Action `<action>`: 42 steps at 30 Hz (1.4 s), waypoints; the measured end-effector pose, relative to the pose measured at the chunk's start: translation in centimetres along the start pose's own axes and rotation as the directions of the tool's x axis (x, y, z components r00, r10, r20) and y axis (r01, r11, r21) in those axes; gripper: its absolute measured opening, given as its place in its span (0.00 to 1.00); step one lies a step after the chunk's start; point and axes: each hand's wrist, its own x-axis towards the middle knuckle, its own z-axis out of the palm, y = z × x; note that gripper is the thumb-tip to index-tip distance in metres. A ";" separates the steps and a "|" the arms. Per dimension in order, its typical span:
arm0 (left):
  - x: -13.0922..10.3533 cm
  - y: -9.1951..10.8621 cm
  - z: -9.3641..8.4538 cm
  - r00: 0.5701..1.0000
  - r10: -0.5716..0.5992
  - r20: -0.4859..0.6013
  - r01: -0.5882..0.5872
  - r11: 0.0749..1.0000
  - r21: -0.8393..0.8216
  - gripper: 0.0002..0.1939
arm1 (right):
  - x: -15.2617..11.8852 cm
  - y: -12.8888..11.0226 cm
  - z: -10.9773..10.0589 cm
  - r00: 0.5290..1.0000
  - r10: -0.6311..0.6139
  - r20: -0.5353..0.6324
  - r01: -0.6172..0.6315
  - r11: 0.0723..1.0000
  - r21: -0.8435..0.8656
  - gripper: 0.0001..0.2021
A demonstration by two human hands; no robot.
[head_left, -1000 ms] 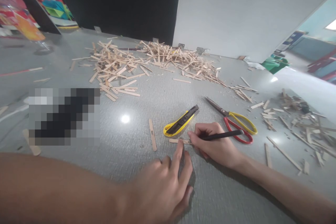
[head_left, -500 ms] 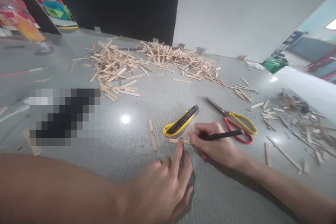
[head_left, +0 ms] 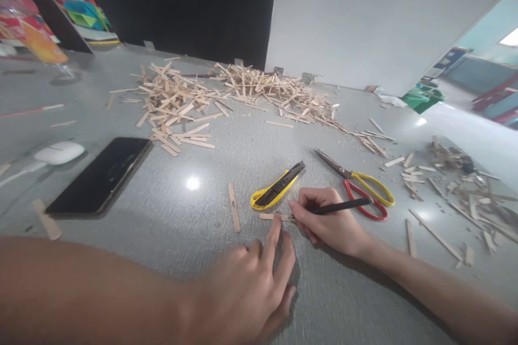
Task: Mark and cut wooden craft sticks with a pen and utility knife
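Observation:
A short wooden craft stick (head_left: 267,216) lies crosswise on the grey table (head_left: 162,248). The index fingertip of my left hand (head_left: 254,280) presses on it, the other fingers apart and loosely bent. Pinched in my right hand (head_left: 329,221) is a black pen (head_left: 342,206), its tip end low at the stick and hidden by my fingers. Just beyond the stick rests a yellow and black utility knife (head_left: 277,186). To its left lies another craft stick (head_left: 233,207) with a notch in its middle. Scissors (head_left: 352,178) with one red and one yellow handle lie beyond my right hand.
Craft sticks lie heaped in piles (head_left: 174,94) along the back, before a black and white partition (head_left: 335,21). Cut scraps (head_left: 449,188) spread at the right. On the left are a phone (head_left: 101,175), a white computer mouse (head_left: 60,153) and a bottle (head_left: 44,46).
Both hands keep nearly the same pose over the stick, with the pen still in my right hand. The whole view has shifted very slightly.

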 end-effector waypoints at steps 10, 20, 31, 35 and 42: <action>0.0 -0.2 -0.1 1.000 0.013 0.004 -0.013 1.000 -0.014 0.30 | 0.1 0.4 0.2 1.000 0.012 0.009 -0.012 1.000 0.014 0.22; 0.1 0.0 0.0 1.000 -0.003 0.003 0.003 1.000 -0.024 0.29 | 0.1 -0.2 0.1 1.000 -0.001 0.019 0.002 0.998 -0.056 0.20; 0.0 -0.1 0.0 1.000 -0.004 0.028 0.005 1.000 -0.024 0.29 | 0.2 -0.6 0.0 1.000 0.018 0.010 -0.018 1.000 -0.017 0.21; 0.0 0.0 0.0 0.999 0.005 0.040 -0.004 1.000 -0.024 0.30 | 0.1 -0.3 0.1 1.000 0.019 -0.004 -0.019 1.000 0.023 0.21; 0.3 -0.1 -0.3 0.999 0.012 0.053 -0.012 1.000 -0.012 0.30 | 0.2 0.2 0.4 0.999 0.042 -0.011 -0.042 0.999 0.021 0.22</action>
